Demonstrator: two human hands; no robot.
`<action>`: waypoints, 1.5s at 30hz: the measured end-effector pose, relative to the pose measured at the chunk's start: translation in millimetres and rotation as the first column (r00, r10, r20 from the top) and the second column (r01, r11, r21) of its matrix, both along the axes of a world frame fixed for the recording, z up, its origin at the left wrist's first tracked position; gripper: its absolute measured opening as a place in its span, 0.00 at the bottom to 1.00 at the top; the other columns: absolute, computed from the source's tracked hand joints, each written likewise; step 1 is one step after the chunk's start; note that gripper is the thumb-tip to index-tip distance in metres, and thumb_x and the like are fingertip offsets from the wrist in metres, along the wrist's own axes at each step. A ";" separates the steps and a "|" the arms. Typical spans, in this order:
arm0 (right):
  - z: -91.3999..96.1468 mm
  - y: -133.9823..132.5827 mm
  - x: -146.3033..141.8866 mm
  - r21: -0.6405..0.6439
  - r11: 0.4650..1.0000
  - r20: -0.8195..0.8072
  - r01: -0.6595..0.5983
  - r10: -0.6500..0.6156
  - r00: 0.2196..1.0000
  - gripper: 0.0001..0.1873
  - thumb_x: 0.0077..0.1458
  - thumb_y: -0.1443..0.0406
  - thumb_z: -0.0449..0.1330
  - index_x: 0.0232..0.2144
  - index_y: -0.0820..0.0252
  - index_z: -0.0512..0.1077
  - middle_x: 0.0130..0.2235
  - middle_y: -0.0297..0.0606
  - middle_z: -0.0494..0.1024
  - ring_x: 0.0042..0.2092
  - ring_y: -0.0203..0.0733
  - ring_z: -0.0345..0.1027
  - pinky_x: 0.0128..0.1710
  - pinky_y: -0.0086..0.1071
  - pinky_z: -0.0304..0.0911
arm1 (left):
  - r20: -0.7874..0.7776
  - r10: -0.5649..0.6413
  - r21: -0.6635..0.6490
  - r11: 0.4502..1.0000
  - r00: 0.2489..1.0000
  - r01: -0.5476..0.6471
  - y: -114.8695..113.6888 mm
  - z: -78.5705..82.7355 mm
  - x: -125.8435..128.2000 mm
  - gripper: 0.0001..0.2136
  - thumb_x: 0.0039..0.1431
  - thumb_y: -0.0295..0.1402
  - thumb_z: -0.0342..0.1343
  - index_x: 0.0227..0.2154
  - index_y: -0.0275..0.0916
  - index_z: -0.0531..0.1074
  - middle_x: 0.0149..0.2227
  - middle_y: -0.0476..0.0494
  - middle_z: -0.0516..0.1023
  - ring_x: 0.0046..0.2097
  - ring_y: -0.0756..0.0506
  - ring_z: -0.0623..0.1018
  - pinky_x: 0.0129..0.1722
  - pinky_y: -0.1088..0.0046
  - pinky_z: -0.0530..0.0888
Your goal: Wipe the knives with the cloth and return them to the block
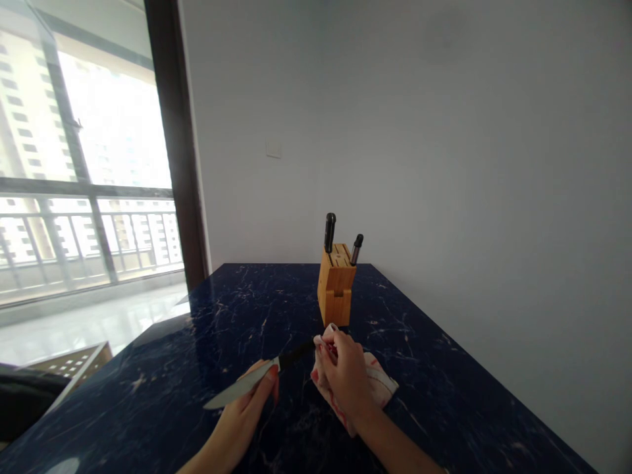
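L hand sits low, curled closed; R hand further fwd, also closed, bare forearm angling in from lower rt.

Bamboo knife block upright toward far edge of dark blue marble tabletop, two dark handles rising from top slots. White wall along right edge, small switch plate on it. Left: tall window, balcony railing, apartment towers beyond.

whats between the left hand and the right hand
In the head view, the black handle of a kitchen knife spans the gap between the left hand and the right hand, running into a red-marked cloth over a dark blue marble counter.
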State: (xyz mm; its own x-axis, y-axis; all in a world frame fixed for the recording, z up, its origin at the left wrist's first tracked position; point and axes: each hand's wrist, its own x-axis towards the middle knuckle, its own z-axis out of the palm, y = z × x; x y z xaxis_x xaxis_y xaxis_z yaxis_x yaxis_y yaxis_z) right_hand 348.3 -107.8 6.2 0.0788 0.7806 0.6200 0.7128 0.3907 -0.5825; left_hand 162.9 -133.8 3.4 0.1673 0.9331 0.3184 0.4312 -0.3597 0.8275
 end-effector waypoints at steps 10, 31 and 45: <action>-4.5 -4.9 -7.6 0.029 0.993 0.070 -0.112 0.110 0.991 0.04 0.53 0.66 0.53 0.28 0.57 0.66 0.29 0.31 0.71 0.34 0.38 0.62 0.39 0.34 0.50 | -0.030 -0.047 -0.003 0.999 0.998 0.046 3.9 -5.1 -0.7 0.17 0.60 0.42 0.40 0.21 0.40 0.65 0.24 0.52 0.65 0.30 0.48 0.68 0.35 0.76 0.63; 1.5 -19.7 -19.6 0.061 0.965 0.240 -0.255 0.234 0.942 0.05 0.51 0.71 0.54 0.30 0.57 0.65 0.32 0.31 0.72 0.37 0.38 0.62 0.41 0.35 0.47 | 0.015 -0.127 -0.065 0.990 0.992 0.128 19.3 -22.6 2.5 0.13 0.58 0.41 0.44 0.25 0.40 0.68 0.26 0.51 0.70 0.32 0.48 0.69 0.34 0.78 0.67; 2.3 -3.4 -4.4 0.104 0.995 0.130 -0.010 -0.004 0.992 0.04 0.52 0.67 0.52 0.27 0.58 0.66 0.30 0.33 0.72 0.35 0.38 0.63 0.37 0.33 0.49 | 0.156 -0.017 -0.034 0.999 0.988 0.022 3.7 -12.4 -0.9 0.15 0.57 0.43 0.44 0.21 0.40 0.61 0.22 0.53 0.61 0.27 0.49 0.64 0.29 0.76 0.63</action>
